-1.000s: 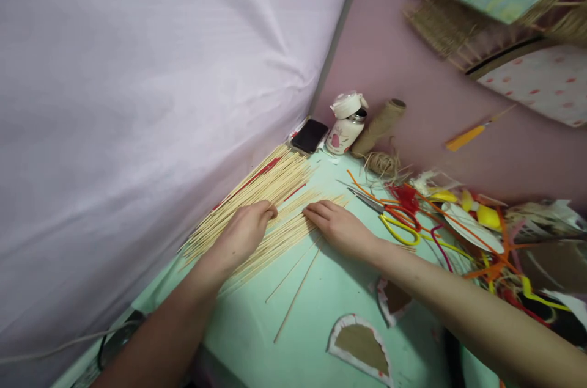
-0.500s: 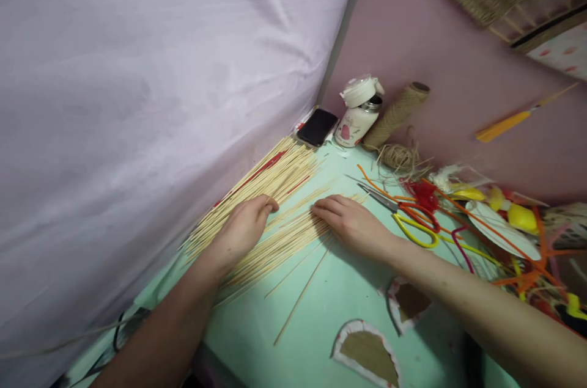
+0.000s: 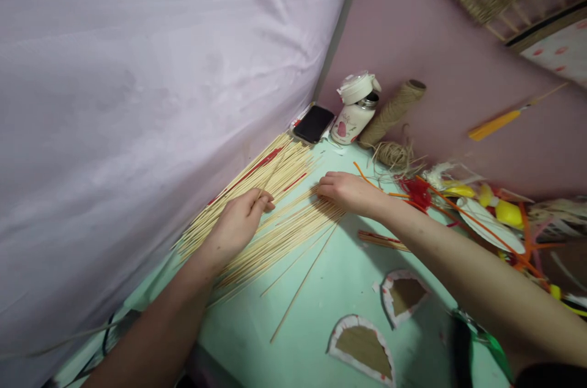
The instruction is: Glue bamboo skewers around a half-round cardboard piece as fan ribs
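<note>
My left hand [image 3: 241,220] is closed, with a thin wooden stick [image 3: 271,175] pinched between thumb and fingers, slanting up and away. Under and beyond it lies a thick pile of wooden sticks [image 3: 293,159], a few of them red. My right hand [image 3: 346,191] has its fingers bent together at the far end of a second, looser spread of wooden sticks [image 3: 275,247]; its fingertips are hidden. Close to my right forearm lies a short bundle of sticks [image 3: 380,239]. Two half-round brown pieces with white edging, a nearer one [image 3: 362,345] and a farther one [image 3: 402,295], lie on the table.
A phone [image 3: 313,123], an open white bottle [image 3: 352,124] and a roll of twine [image 3: 394,112] stand in the back corner, near loose twine [image 3: 393,156]. Coloured craft odds and ends crowd the right side around a white oval piece [image 3: 490,226]. A pale cloth [image 3: 160,101] hangs at left.
My right hand has moved slightly up and away, its forearm now covering the scissors. A stick now shows in my left hand. The short bundle has come into sight beside my right forearm.
</note>
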Motion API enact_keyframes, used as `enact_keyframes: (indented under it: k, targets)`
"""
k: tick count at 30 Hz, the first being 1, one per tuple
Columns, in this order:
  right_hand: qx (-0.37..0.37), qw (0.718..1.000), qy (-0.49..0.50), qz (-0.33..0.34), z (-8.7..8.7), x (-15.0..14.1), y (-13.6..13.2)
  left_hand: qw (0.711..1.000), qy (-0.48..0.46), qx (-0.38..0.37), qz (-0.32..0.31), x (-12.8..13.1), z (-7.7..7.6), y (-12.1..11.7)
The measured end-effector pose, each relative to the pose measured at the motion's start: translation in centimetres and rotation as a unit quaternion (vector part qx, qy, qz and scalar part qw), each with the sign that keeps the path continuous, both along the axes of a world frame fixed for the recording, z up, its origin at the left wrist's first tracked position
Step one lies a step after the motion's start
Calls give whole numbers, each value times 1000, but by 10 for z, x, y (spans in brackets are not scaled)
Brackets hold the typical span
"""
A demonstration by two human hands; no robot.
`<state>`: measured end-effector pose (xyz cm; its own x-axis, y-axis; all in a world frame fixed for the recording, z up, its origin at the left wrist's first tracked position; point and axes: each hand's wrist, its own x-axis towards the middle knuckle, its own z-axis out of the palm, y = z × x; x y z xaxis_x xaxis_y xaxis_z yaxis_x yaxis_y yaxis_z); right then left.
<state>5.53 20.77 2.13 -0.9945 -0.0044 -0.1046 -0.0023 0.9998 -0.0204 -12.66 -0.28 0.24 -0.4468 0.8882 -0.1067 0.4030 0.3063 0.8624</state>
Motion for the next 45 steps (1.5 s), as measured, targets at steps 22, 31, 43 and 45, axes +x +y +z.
enact_keyframes:
  k: [22,31,43,45]
  targets:
    - [79,970,196,117,50,9,-51,963,-229,15,-143,17,20,-5]
    - [-118,939,291,-139,14,-17,-33,949,-275,132,76,5,13,0]
    - [-131,986,-2,-99,-25,-12,-62,913,-352,151,139,3,5,7]
    - [-129,986,-10,-102,-24,-4,-64,911,-357,157,137,3,5,7]
